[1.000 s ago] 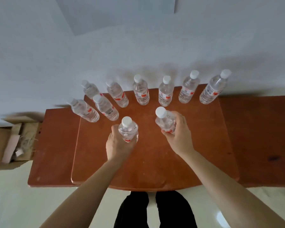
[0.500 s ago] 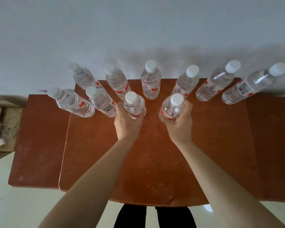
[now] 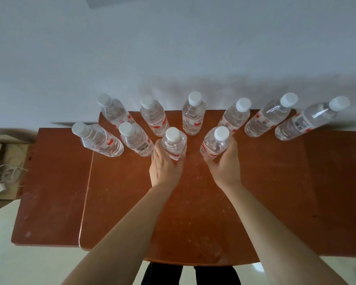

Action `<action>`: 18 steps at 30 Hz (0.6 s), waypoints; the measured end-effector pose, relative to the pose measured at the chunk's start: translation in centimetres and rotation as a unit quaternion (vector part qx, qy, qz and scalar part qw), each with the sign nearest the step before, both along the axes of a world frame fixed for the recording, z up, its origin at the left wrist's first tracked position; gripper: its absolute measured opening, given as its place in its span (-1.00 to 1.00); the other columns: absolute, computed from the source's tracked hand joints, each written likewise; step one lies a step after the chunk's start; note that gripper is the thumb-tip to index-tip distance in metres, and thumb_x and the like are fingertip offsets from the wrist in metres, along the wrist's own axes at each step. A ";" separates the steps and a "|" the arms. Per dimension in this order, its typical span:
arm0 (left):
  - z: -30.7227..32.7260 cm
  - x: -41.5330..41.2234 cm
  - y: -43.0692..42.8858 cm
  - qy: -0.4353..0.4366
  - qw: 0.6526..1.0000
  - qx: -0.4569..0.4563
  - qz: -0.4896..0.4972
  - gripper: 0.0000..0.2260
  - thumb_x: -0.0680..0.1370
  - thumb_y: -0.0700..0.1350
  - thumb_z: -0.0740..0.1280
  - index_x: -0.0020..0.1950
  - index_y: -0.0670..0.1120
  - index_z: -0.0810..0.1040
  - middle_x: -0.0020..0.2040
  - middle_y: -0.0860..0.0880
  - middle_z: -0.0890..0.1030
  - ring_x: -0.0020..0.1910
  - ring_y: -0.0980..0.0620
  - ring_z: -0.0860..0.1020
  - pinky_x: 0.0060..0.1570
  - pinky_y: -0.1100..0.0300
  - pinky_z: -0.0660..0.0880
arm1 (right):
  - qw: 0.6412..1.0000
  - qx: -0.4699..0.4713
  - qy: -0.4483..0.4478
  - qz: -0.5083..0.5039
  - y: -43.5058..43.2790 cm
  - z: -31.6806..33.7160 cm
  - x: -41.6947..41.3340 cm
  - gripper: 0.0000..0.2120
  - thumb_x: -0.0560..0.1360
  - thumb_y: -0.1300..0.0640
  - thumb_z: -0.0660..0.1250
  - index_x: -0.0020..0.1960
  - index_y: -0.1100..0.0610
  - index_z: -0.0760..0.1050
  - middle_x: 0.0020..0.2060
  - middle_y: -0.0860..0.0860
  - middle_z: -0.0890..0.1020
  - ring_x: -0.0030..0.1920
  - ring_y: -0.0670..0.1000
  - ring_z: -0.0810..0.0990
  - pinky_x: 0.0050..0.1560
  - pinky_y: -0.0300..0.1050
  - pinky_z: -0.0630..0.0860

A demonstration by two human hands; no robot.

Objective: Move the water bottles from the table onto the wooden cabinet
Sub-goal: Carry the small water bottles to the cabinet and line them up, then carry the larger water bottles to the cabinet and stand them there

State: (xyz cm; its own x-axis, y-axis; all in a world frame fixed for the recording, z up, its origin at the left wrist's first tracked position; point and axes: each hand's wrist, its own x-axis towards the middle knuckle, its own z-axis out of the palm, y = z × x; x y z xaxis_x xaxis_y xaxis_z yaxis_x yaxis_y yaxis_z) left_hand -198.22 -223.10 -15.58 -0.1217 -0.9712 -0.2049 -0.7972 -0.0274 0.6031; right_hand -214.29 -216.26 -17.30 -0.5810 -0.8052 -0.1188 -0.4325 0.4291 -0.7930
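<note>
Right now both held bottles sit directly ahead of the hands, side by side but apart, in front of a back row of six bottles (image 3: pixel 193 118) lined along the wall edge of the red-brown wooden top (image 3: pixel 193 212). The left bottle (image 3: pixel 174 144) is upright with its white cap towards the camera, and the left hand (image 3: pixel 164 168) grips its lower body, fingers curled round it from the near side. The right bottle (image 3: pixel 215 144) leans a little to the right, and the right hand (image 3: pixel 224 167) wraps its lower half the same way. Both bases are down at the wood (whether resting on it or just above, I cannot tell). Two more bottles (image 3: pixel 100 140) stand just left of the left bottle. A cardboard box (image 3: pixel 0 161) lies off the left end.
</note>
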 end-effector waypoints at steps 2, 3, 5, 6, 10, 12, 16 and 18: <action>1.4 1.2 0.8 -0.031 0.999 0.008 -0.021 -0.21 0.51 0.24 0.38 0.53 -0.08 0.06 0.52 -0.12 0.28 0.49 -0.12 0.29 0.32 0.01 0.39 | 0.998 0.057 0.017 0.017 1.7 2.0 0.5 -0.06 0.46 0.06 0.55 0.62 0.12 0.02 0.56 0.12 0.25 0.53 0.10 0.30 0.46 0.04 0.33; 1.9 1.9 1.2 -0.044 0.999 0.009 -0.029 -0.23 0.53 0.27 0.33 0.55 -0.05 0.05 0.54 -0.10 0.25 0.51 -0.09 0.25 0.35 -0.01 0.38 | 0.995 0.086 0.034 0.023 2.6 2.8 0.8 -0.06 0.49 0.01 0.51 0.63 0.11 -0.04 0.57 0.15 0.19 0.54 0.15 0.28 0.45 0.08 0.34; 4.0 3.4 2.0 -0.067 0.997 -0.013 -0.048 -0.31 0.58 0.31 0.19 0.56 -0.02 0.08 0.56 -0.06 0.25 0.53 -0.07 0.23 0.40 -0.05 0.38 | 0.988 0.100 0.109 0.042 4.1 4.8 1.2 -0.13 0.57 -0.11 0.39 0.63 0.09 -0.08 0.57 0.22 0.16 0.55 0.23 0.26 0.44 0.23 0.40; 5.1 4.1 2.4 -0.079 0.995 -0.028 -0.061 -0.36 0.60 0.31 0.11 0.57 -0.01 0.11 0.56 -0.05 0.26 0.54 -0.06 0.21 0.43 -0.07 0.34 | 0.984 0.086 0.149 0.043 4.5 5.8 1.4 -0.19 0.60 -0.16 0.30 0.63 0.11 -0.07 0.57 0.26 0.16 0.55 0.26 0.24 0.44 0.29 0.39; 11.9 6.4 2.4 -0.120 0.982 -0.116 -0.084 -0.42 0.64 0.31 -0.06 0.57 0.04 0.17 0.59 -0.08 0.21 0.57 -0.11 0.14 0.51 -0.13 0.16 | 0.964 -0.044 0.250 0.077 2.2 12.8 1.1 -0.32 0.65 -0.17 0.19 0.61 0.15 0.07 0.56 0.31 0.17 0.57 0.30 0.17 0.50 0.32 0.25; 15.4 7.9 2.1 -0.141 0.975 -0.164 -0.058 -0.45 0.65 0.29 -0.03 0.60 0.09 0.13 0.62 -0.08 0.13 0.59 -0.13 0.09 0.52 -0.17 0.10 | 0.949 -0.090 0.276 0.125 0.0 16.4 1.6 -0.35 0.65 -0.18 0.18 0.60 0.15 0.14 0.57 0.30 0.14 0.58 0.31 0.14 0.51 0.37 0.19; 19.9 11.3 3.4 -0.185 0.962 -0.199 0.041 -0.43 0.65 0.29 -0.09 0.62 0.11 0.05 0.64 -0.08 -0.01 0.61 -0.12 -0.04 0.53 -0.22 -0.01 | 0.923 -0.141 0.284 0.218 -2.6 19.6 4.7 -0.35 0.66 -0.26 0.05 0.64 0.04 0.09 0.63 0.23 0.04 0.62 0.27 0.00 0.57 0.34 0.01; 21.5 14.2 6.5 -0.201 0.948 -0.213 0.124 -0.43 0.66 0.29 -0.08 0.62 0.10 0.05 0.64 -0.09 -0.03 0.61 -0.12 -0.07 0.52 -0.23 -0.05 | 0.896 -0.162 0.286 0.299 -2.5 20.3 7.9 -0.35 0.66 -0.26 0.04 0.66 0.00 0.05 0.65 0.17 -0.03 0.64 0.22 -0.08 0.58 0.33 -0.05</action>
State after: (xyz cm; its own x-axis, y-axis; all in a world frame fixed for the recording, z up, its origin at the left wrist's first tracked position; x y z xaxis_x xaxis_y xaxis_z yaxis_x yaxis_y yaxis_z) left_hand -184.04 -216.59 5.91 0.1251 -0.9650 0.2306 -0.9658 -0.0652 0.2511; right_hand -206.40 -218.72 3.04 0.0738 -0.9310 0.3576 -0.8838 -0.2272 -0.4091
